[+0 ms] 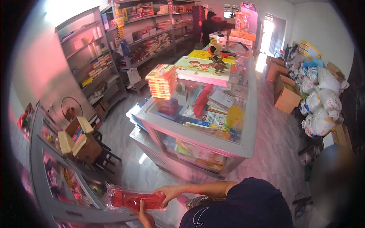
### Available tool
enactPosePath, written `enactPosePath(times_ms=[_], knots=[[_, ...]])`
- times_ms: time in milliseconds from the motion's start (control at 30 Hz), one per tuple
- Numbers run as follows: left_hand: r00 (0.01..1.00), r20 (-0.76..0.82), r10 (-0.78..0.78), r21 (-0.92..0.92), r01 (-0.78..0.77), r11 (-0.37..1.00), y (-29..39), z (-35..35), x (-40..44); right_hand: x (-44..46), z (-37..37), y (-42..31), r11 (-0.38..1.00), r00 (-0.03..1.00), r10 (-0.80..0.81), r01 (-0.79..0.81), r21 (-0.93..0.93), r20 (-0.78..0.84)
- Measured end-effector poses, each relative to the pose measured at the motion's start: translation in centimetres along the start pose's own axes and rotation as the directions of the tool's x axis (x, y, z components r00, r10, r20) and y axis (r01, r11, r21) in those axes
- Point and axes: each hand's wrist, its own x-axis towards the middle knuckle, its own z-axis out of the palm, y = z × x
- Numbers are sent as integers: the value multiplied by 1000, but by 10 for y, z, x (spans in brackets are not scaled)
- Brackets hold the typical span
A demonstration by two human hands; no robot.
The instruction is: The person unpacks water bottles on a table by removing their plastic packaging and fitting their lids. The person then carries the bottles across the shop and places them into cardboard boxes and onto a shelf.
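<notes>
A red bottle-shaped item (131, 199) in clear plastic wrap lies across the bottom left of the view, over the edge of a glass-fronted cabinet. My right hand (167, 193) grips its right end, fingers curled round it. From below, my left hand (145, 216) holds the middle, its thumb or a finger up along the near side; the rest of that hand is partly hidden. Past my hands stands a glass display counter (243, 148), with a stack of orange-and-yellow packs (162, 81) on its near left corner and flat printed boards (203, 69) farther back.
An open carton (81, 142) sits on a black stool at the left. Stocked shelves (146, 36) line the back wall. Cartons (285, 95) and white sacks (323, 100) are piled on the right. A person (208, 28) in dark clothes stands at the far end.
</notes>
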Motion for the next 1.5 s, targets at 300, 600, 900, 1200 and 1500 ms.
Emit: enactPosePath(times_ms=[300,600,900,1200,1500], knots=[[992,129,8,-11,-6,1000,-17,-29,208,151,-81,-6,992,992,-116,112,-58,-56],[993,114,-24,16,22,1000,25,47,377,288,-170,21,998,973,-57,59,0,-224],[900,408,-153,118,115,986,24,57,646,459,-283,-45,998,874,-63,48,-43,-482],[743,569,-351,303,207,930,-20,131,800,512,-373,-27,997,698,69,-16,80,-713],[505,769,-391,314,234,920,10,282,891,558,-502,2,989,441,131,5,148,-888]])
